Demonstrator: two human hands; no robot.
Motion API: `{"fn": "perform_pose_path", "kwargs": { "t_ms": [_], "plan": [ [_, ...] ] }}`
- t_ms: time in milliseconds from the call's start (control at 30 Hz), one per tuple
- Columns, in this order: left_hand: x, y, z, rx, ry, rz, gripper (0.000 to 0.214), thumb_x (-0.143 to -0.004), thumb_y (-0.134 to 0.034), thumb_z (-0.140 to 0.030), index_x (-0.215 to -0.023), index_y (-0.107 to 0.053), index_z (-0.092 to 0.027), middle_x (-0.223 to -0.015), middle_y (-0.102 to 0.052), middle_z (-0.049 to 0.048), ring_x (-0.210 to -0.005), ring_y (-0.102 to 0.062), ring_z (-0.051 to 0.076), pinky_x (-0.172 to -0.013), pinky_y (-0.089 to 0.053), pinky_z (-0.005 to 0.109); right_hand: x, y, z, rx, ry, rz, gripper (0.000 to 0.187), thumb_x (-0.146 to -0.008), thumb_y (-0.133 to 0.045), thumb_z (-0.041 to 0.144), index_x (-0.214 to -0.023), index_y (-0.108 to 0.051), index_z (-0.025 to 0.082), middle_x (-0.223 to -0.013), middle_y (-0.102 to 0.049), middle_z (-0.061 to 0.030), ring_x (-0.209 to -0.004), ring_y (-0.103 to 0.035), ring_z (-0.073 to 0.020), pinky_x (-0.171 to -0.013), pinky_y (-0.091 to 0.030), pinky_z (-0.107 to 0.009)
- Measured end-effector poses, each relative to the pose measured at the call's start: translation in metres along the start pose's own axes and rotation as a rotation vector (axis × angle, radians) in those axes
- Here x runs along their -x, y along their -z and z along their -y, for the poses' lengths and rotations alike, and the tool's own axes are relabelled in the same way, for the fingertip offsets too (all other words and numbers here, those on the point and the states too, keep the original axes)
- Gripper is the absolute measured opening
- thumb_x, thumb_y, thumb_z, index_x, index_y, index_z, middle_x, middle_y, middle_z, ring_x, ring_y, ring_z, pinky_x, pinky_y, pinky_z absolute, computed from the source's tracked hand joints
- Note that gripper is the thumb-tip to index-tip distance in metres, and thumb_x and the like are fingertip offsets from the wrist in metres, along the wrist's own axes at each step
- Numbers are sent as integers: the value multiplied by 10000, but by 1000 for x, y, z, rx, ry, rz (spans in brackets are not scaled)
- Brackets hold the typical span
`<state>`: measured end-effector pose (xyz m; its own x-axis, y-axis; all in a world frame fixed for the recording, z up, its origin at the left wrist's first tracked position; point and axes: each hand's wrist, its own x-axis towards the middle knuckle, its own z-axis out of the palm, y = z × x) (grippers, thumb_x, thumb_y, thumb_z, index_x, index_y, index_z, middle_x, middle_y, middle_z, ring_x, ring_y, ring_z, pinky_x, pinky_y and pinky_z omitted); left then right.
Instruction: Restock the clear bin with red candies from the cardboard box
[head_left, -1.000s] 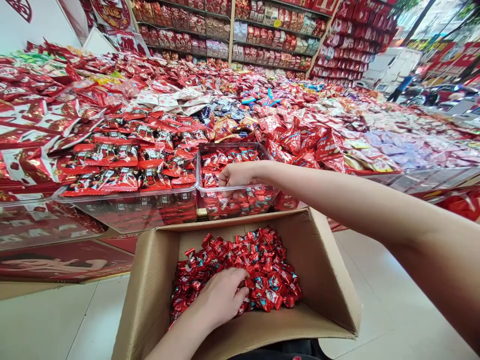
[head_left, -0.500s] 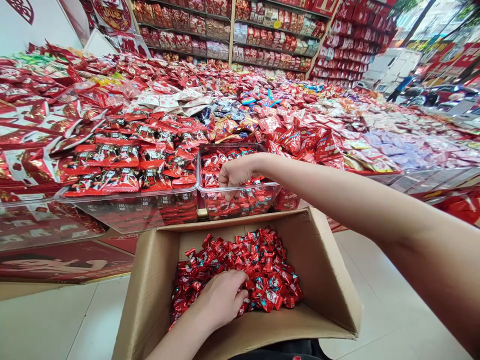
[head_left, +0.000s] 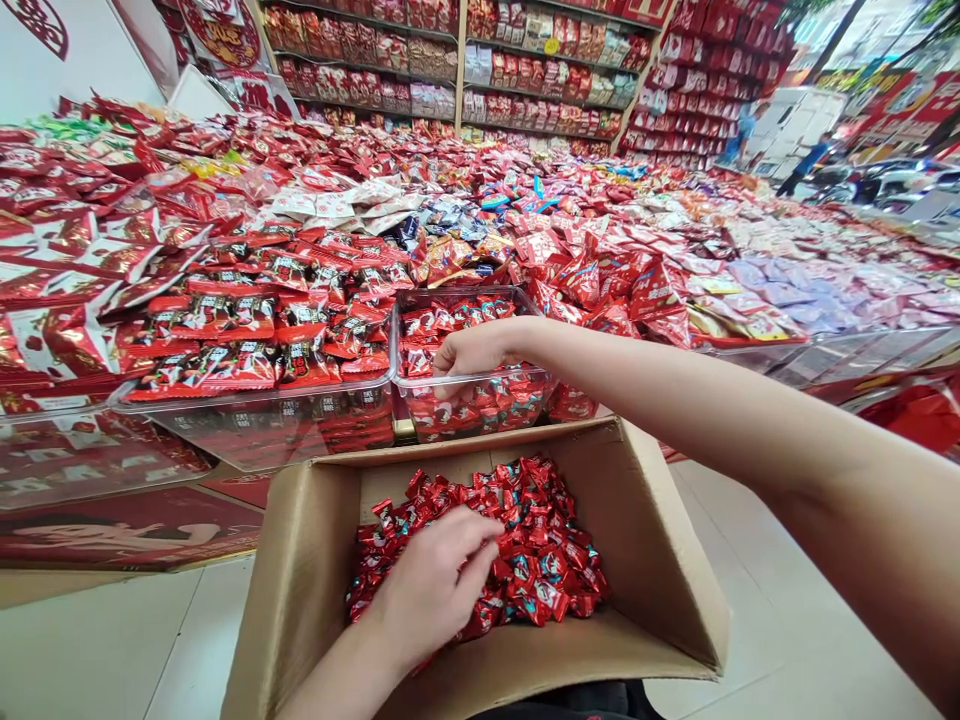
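An open cardboard box [head_left: 664, 560] sits right below me, half filled with small red foil-wrapped candies [head_left: 551, 565]. My left hand [head_left: 431, 585] reaches into the box, palm down, its fingers curled around a handful of these candies. My right hand [head_left: 469, 352] stretches forward over the front rim of a clear plastic bin [head_left: 521, 378] that holds the same red candies. Its fingers curl down into the bin and the fingertips are hidden, so I cannot see whether it holds anything.
A second clear bin [head_left: 255, 412] of larger red packets stands left of the first. Behind both spreads a wide display [head_left: 600, 235] heaped with red, white and purple snack packets. Stocked shelves [head_left: 525, 60] line the back wall. Pale floor tiles [head_left: 787, 620] lie on either side of the box.
My left hand has lifted slightly and its fingers have spread and closed over the candies. My right hand curled further down into the bin and stayed in place.
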<state>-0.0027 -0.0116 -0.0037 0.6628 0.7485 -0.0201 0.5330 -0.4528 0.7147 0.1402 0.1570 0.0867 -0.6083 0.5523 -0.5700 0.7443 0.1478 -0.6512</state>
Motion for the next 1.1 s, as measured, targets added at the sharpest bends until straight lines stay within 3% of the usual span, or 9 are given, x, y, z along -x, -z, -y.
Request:
{"fn": "perform_pose_path", "kwargs": {
  "t_ms": [67, 133, 200, 300, 433, 500, 633, 933, 1100],
  "plan": [
    [-6, 37, -12, -79, -125, -377, 214, -807, -440, -192, -990, -543, -236, -927, -609, 11, -887, -541, 150, -821, -407, 250, 1, 1, -2, -10, 32, 6, 271, -632, -640, 346, -776, -602, 120, -694, -636, -14, -577, -552, -79, -528, -418, -189],
    [-20, 76, -21, -312, -220, -552, 241, -786, -470, -196, -1015, -542, -208, -1008, -587, 26, -955, -508, 185, -894, -343, 320, 2, 1, -5, 1, 57, 1, 265, -635, -638, 322, -797, -604, 115, -693, -634, -12, -554, -540, -71, -519, -413, -187],
    [-42, 108, -25, -509, -257, -472, 266, -792, -434, -218, -1017, -553, -142, -1023, -582, 47, -981, -491, 204, -894, -311, 349, 1, 2, -7, 45, 61, -25, 247, -637, -636, 295, -800, -611, 111, -681, -630, -12, -537, -526, -67, -514, -410, -185],
    [-78, 134, -27, -649, -162, -132, 281, -771, -413, -226, -961, -580, -105, -884, -600, 30, -866, -542, 190, -766, -357, 307, -1, 3, -10, 120, 51, -91, 211, -639, -628, 250, -803, -627, 116, -677, -628, -12, -544, -518, -78, -517, -411, -194],
    [-114, 145, -32, -651, -3, 172, 243, -751, -464, -336, -852, -586, -152, -691, -556, -34, -656, -552, 129, -610, -346, 229, -1, 4, -14, 127, 70, -106, 186, -661, -597, 201, -820, -637, 114, -702, -629, -23, -560, -517, -96, -520, -410, -210],
    [-126, 150, -32, -645, 12, 268, 242, -785, -407, -285, -796, -592, -128, -629, -508, -47, -626, -535, 106, -599, -327, 217, 1, 4, -16, 106, 69, -80, 200, -665, -593, 219, -825, -639, 107, -709, -629, -32, -542, -507, -93, -494, -397, -208],
    [-143, 156, -30, -666, 104, 460, 140, -664, -526, -131, -763, -625, -141, -581, -509, -72, -590, -515, 93, -619, -332, 233, 4, 3, -18, 35, 50, -79, 228, -657, -603, 243, -831, -631, 100, -744, -631, -44, -526, -492, -73, -458, -369, -183],
    [-157, 144, -29, -717, 153, 496, 191, -622, -598, -213, -747, -652, -79, -556, -572, -27, -647, -569, 167, -662, -394, 313, 0, 1, -22, -51, 76, -37, 309, -636, -620, 308, -882, -608, 121, -767, -640, -40, -518, -508, -67, -441, -371, -168],
    [-148, 143, -29, -726, 81, 484, 464, -748, -279, -315, -857, -595, 7, -594, -537, -65, -677, -556, 126, -658, -383, 299, -1, 1, -25, -79, 75, -49, 343, -606, -646, 329, -868, -611, 111, -788, -639, -51, -538, -521, -71, -461, -389, -175]
  ]
}}
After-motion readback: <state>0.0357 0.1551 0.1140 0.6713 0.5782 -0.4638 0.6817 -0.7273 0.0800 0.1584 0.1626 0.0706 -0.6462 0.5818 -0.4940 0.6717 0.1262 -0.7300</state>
